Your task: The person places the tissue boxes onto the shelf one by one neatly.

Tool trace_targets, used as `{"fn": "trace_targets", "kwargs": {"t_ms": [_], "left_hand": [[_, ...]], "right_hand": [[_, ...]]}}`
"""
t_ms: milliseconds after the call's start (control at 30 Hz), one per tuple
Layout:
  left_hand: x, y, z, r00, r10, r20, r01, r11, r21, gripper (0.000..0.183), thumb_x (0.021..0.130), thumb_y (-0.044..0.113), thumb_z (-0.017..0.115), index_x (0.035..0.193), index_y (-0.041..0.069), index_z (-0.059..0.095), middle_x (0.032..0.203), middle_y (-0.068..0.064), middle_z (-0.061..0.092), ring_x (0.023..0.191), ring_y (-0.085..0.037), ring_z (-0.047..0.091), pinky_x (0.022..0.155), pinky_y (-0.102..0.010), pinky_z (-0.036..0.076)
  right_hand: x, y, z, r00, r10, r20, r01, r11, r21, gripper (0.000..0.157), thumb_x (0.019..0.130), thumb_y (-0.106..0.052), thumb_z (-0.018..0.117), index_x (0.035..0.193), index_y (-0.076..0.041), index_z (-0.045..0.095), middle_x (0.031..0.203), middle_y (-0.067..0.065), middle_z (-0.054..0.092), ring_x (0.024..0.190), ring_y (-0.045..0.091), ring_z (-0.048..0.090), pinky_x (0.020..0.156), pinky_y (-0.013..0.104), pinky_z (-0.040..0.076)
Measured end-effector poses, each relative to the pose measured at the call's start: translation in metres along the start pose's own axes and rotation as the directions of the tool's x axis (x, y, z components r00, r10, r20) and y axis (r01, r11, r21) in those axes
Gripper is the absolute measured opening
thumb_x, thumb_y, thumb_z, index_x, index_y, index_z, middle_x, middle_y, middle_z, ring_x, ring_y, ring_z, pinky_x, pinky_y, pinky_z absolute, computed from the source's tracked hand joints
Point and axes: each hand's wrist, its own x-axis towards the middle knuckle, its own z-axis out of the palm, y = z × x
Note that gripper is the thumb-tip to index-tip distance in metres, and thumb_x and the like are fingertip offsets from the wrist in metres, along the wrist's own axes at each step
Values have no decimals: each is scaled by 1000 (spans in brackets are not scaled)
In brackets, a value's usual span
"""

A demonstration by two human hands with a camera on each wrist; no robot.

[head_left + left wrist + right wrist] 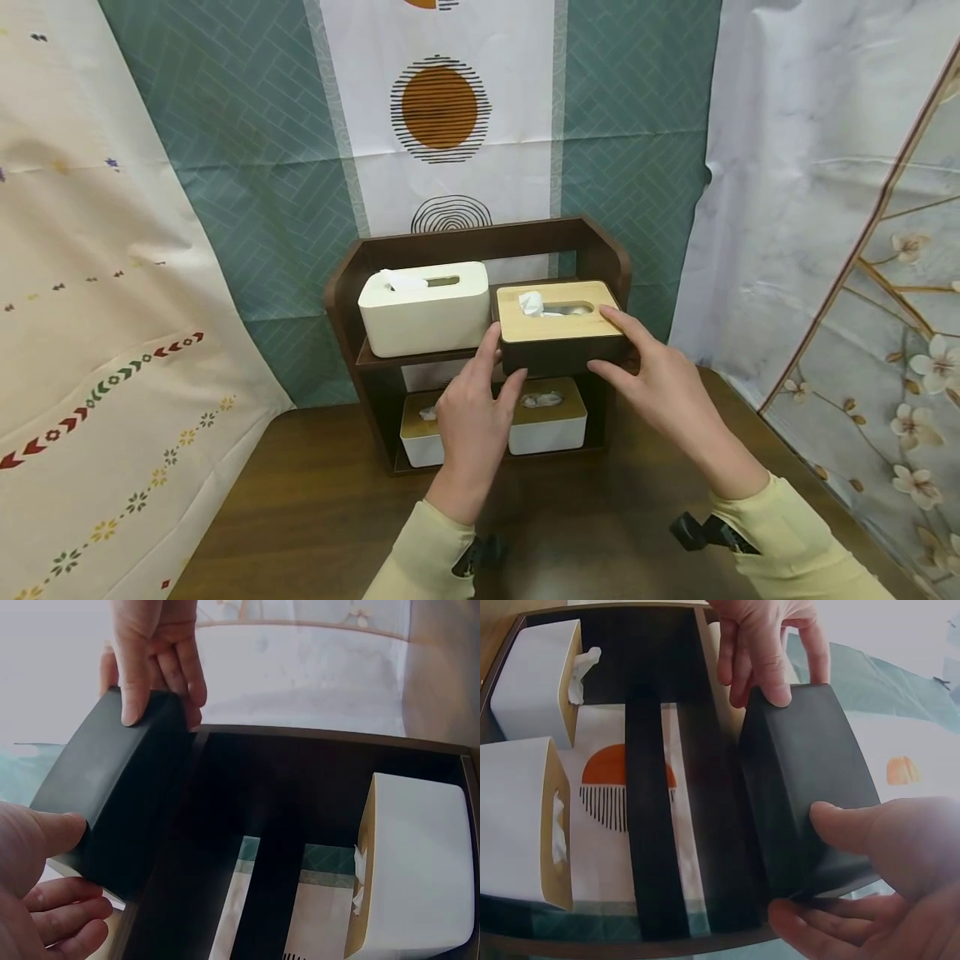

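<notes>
A black tissue box [558, 357] with a light wooden lid [558, 325] and white tissue in its slot is at the right half of the upper shelf, held between both hands. My left hand [471, 421] grips its left end, thumb on the front face and fingers round the side. At the right end, my right hand [667, 392] grips it with the thumb low on the front and a finger by the lid's corner. Both wrist views show the box [90, 769] overlapping the shelf's front edge, thumbs pressed on its black face [810, 750].
A cream tissue box [427, 321] stands on the upper left of the dark brown shelf rack [611, 258]. Two white tissue boxes with wooden lids, one on the left [422, 442] and one on the right [551, 435], sit on the lower level. The rack stands on a brown table [300, 492] before hanging cloths.
</notes>
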Motion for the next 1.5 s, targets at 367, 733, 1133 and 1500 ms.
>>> {"fn": "trace_targets", "kwargs": {"t_ms": [367, 733, 1133, 1500], "left_hand": [[6, -5, 6, 999, -44, 22, 43, 999, 29, 71, 96, 27, 91, 157, 12, 59, 116, -9, 83, 82, -28, 79, 54, -43, 56], [10, -5, 9, 998, -41, 49, 36, 994, 102, 69, 100, 32, 87, 159, 14, 56, 116, -5, 82, 65, -21, 71, 49, -36, 50], [3, 13, -9, 996, 84, 33, -87, 989, 116, 74, 101, 27, 85, 163, 8, 51, 160, -13, 56, 65, -23, 64, 52, -35, 50], [4, 18, -9, 965, 203, 168, -242, 934, 262, 74, 104, 34, 80, 164, 2, 50, 172, -16, 44, 84, -29, 75, 64, -39, 60]], "right_hand": [[11, 7, 7, 1000, -18, -15, 18, 1000, -21, 80, 103, -37, 82, 171, -24, 41, 110, 22, 74, 65, 26, 63, 60, 43, 47], [13, 9, 19, 975, -110, -194, 69, 976, -204, 83, 95, -34, 91, 166, -21, 48, 109, 16, 77, 63, 27, 63, 46, 41, 41], [-12, 10, 17, 893, -334, -301, 242, 921, -305, 86, 86, -20, 97, 161, -9, 56, 153, 17, 59, 123, 42, 66, 55, 56, 58], [-15, 10, 19, 864, -474, -171, 407, 857, -316, 96, 82, -12, 99, 163, 2, 49, 169, 19, 47, 156, 40, 44, 111, 62, 50]]}}
